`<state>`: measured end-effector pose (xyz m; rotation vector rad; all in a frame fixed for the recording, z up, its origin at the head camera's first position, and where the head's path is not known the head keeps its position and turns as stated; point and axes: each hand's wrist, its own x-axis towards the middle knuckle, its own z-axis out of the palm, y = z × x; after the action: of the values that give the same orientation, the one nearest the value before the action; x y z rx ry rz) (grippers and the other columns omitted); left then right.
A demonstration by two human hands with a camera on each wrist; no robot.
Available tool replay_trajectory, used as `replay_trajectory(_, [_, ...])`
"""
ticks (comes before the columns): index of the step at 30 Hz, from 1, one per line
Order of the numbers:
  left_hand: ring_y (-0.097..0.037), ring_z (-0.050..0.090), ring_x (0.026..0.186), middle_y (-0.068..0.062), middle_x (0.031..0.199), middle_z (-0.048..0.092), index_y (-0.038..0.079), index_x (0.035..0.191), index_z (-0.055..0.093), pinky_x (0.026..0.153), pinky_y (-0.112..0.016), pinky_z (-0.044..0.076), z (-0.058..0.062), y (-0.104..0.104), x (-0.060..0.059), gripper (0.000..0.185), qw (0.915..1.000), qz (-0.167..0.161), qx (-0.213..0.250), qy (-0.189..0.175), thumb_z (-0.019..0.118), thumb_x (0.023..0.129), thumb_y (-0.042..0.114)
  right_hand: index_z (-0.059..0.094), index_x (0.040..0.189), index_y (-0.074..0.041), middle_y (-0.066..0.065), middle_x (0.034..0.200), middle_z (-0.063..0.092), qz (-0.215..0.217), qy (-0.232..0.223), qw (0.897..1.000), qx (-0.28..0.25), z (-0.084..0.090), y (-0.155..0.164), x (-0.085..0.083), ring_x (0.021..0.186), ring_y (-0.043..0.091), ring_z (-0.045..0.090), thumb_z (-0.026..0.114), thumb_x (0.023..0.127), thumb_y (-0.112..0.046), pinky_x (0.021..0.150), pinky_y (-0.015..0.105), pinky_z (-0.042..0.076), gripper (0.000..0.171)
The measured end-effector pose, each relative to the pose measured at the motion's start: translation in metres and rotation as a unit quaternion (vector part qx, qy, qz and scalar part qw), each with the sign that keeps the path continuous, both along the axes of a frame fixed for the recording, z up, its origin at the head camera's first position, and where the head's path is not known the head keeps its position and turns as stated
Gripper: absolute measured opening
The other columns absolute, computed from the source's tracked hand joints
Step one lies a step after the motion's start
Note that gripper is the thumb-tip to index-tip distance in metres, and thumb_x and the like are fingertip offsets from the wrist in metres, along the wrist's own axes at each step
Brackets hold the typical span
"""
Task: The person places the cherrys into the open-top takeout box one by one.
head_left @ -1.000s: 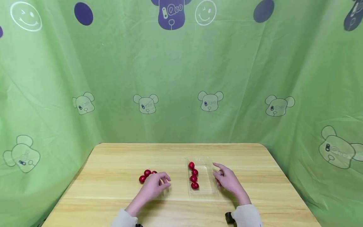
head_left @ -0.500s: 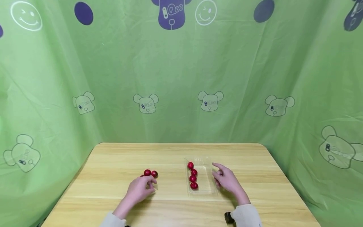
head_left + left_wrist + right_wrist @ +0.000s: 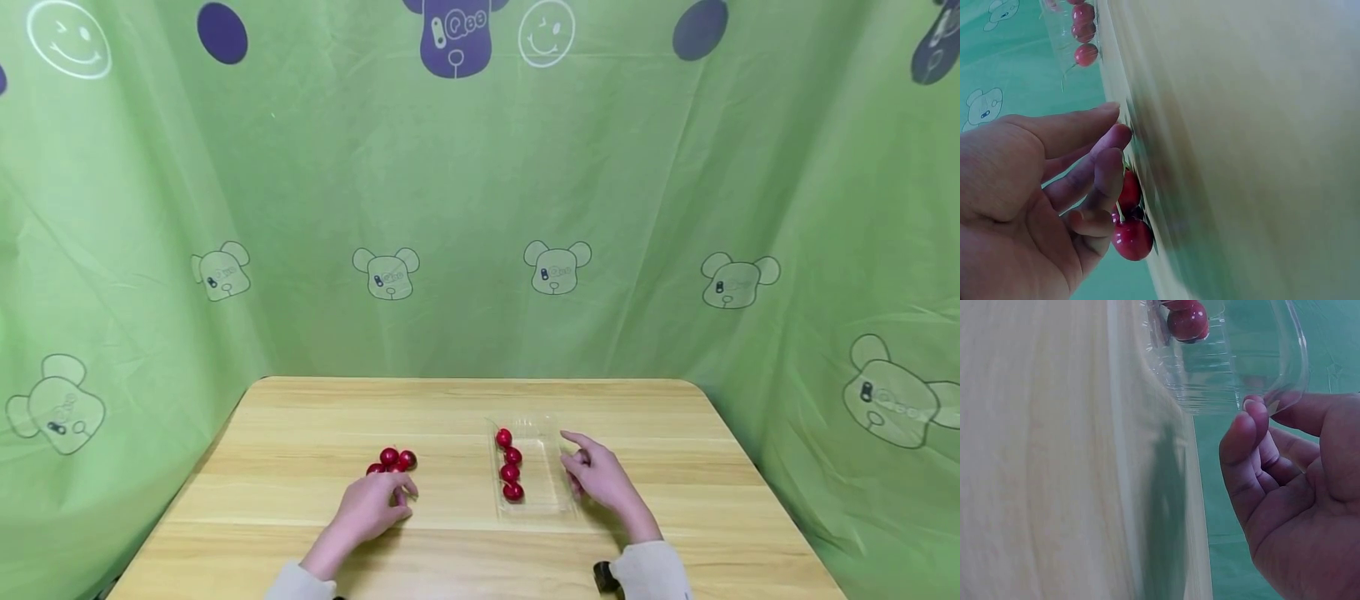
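Note:
Several glossy red cherries [image 3: 389, 456] lie in a small cluster on the wooden table, left of centre. My left hand [image 3: 367, 507] is low at the near side of this cluster, fingers bent loosely and partly covering it. In the left wrist view, thumb and index fingertips are slightly apart, and the other fingers are right beside the cherries [image 3: 1132, 239] and their green stems. A clear plastic container [image 3: 551, 475] sits right of centre, with a row of cherries [image 3: 512, 456] along its left side. My right hand [image 3: 600, 479] pinches the container's right rim [image 3: 1302, 347].
The pale wooden table [image 3: 450, 567] has rounded far corners. Green curtain [image 3: 465, 333] with printed bear heads hangs behind it and along both sides. A stretch of bare wood separates the cherry cluster from the container.
My left hand has moved left and toward me, from over the cluster to its near side, uncovering more cherries. My right hand and the container have stayed almost still.

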<state>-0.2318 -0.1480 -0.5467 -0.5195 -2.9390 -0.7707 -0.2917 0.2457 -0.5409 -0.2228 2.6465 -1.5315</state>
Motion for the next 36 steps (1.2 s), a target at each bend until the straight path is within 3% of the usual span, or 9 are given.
replay_trajectory(9, [-0.002,0.058,0.072,0.014,0.078,0.068,0.022,0.086,0.073,0.069,-0.032,0.052,-0.001,0.0,0.001,0.014,0.9999,0.008,0.01,0.005,0.085,0.082,0.016,0.044,0.153,-0.001,0.017,0.075,0.066,-0.004,0.001,1.0,0.011,0.002,0.0,0.002,0.057,0.023,0.061,0.058,0.105,-0.006,0.049,0.032,0.053,0.051])
replay_trajectory(15, [-0.002,0.059,0.073,0.015,0.078,0.068,0.024,0.083,0.072,0.072,-0.033,0.053,0.002,-0.001,0.001,0.014,0.9992,0.031,0.022,0.01,0.084,0.084,0.017,0.044,0.154,-0.001,0.017,0.076,0.066,-0.005,0.0,1.0,0.01,0.001,0.001,0.001,0.057,0.021,0.06,0.058,0.105,-0.007,0.05,0.032,0.053,0.051])
replay_trajectory(28, [0.0,0.058,0.07,0.013,0.081,0.071,0.022,0.088,0.073,0.065,-0.022,0.049,0.009,-0.006,-0.001,0.013,0.9968,0.06,0.03,0.043,0.082,0.085,0.013,0.043,0.155,-0.003,0.017,0.077,0.066,-0.01,-0.008,1.0,0.01,0.001,0.0,0.003,0.058,0.024,0.062,0.057,0.106,-0.009,0.051,0.033,0.054,0.051])
replay_trajectory(36, [-0.002,0.061,0.072,0.011,0.081,0.072,0.019,0.089,0.074,0.063,-0.023,0.05,0.012,-0.004,-0.002,0.01,0.9938,0.078,0.043,0.066,0.08,0.088,0.012,0.044,0.154,-0.004,0.016,0.076,0.066,-0.004,-0.005,1.0,0.007,0.002,0.002,0.003,0.058,0.023,0.062,0.058,0.105,-0.009,0.05,0.032,0.053,0.051])
